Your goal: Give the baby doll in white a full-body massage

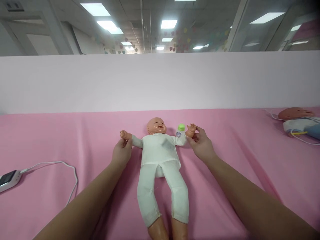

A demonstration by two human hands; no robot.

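Note:
A baby doll with a white cloth body lies on its back on the pink sheet, its head at the far end. My left hand is closed on the doll's forearm at the left, just below its small plastic hand. On the other side, my right hand pinches the doll's other hand between thumb and fingers. Both doll arms are spread outward. Behind the arm on the right stands a small bottle with a green cap, its lower part hidden.
At the far right lies a second doll with white and blue cloth and a thin cord. A white device with a dark screen and a white cable sit at left. A white low wall borders the back.

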